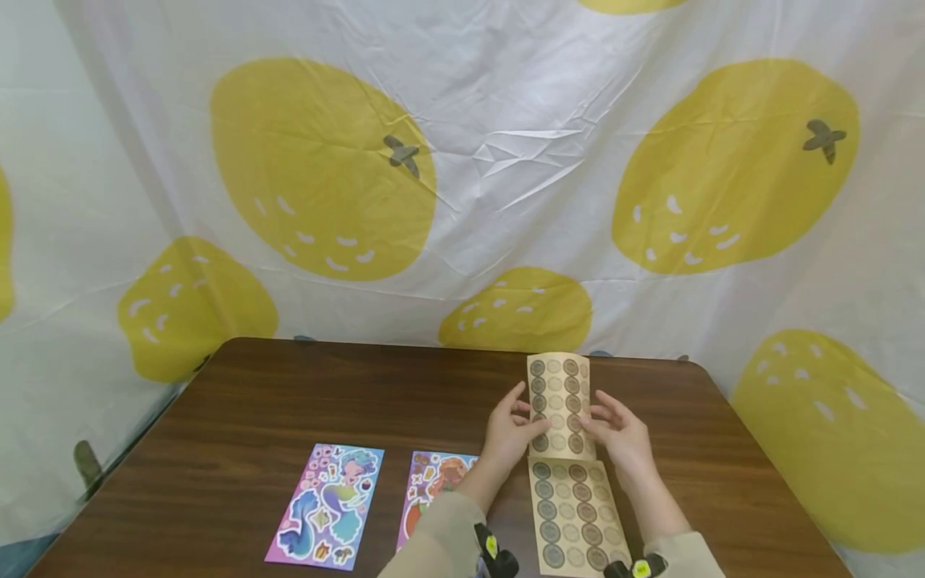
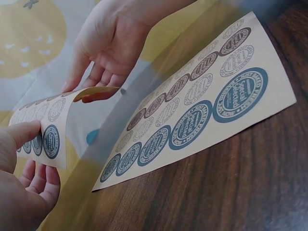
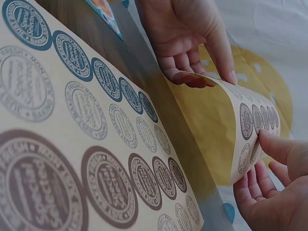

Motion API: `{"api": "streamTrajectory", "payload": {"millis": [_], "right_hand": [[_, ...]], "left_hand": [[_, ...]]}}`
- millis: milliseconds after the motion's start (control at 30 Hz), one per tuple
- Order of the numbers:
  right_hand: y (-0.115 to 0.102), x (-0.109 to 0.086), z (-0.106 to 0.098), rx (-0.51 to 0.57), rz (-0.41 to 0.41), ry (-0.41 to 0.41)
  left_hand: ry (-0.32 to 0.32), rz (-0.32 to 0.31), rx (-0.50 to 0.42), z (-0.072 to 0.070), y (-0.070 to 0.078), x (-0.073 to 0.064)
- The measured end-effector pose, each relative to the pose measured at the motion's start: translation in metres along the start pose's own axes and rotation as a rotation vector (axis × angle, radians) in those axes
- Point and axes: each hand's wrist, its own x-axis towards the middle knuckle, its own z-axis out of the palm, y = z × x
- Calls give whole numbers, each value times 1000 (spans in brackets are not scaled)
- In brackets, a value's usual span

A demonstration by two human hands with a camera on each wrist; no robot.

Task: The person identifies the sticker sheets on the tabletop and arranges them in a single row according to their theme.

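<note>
Both hands hold up a tan sheet of round stickers (image 1: 555, 393) above the table's right side, its surface bowed between them. My left hand (image 1: 507, 429) pinches its left edge, thumb on the printed face and fingers behind. At the opposite edge, my right hand (image 1: 627, 440) pinches it the same way. A second tan sticker sheet (image 1: 576, 514) lies on the table below, nearer me. In the left wrist view, its dark blue and brown round stickers (image 2: 191, 124) read "Special Selected".
On the brown wooden table (image 1: 217, 449), a mermaid sticker sheet (image 1: 328, 506) lies to the left. Another colourful sticker sheet (image 1: 422, 486) sits partly under the left forearm in view. Behind the table hangs a white cloth (image 1: 506, 201) printed with yellow fruit.
</note>
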Motion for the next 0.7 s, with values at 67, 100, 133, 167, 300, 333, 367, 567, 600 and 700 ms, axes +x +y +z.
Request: {"api": "streamTrajectory", "payload": {"millis": [67, 100, 133, 167, 300, 333, 367, 567, 600, 700], "right_hand": [[-1, -2, -2, -4, 0, 2], [-1, -2, -3, -7, 0, 2], [-1, -3, -4, -10, 0, 3], [-1, -4, -5, -11, 1, 4], [-2, -5, -9, -20, 0, 2], [-2, -5, -10, -21, 0, 3], [-2, -6, -10, -21, -2, 2], [-2, -8, -16, -32, 2, 4], [-2, -8, -17, -37, 3, 6], [-3, -10, -20, -56, 4, 16]], "left_hand": [[-6, 12, 6, 0, 1, -1], [-8, 14, 6, 0, 1, -2], [-10, 16, 6, 0, 2, -3], [-12, 18, 5, 0, 2, -3], [-26, 19, 2, 1, 4, -5], [-30, 21, 2, 1, 4, -5], [-32, 23, 3, 1, 4, -5], [-37, 15, -5, 3, 7, -8], [-37, 13, -8, 3, 8, -9], [-39, 10, -11, 4, 9, -11]]}}
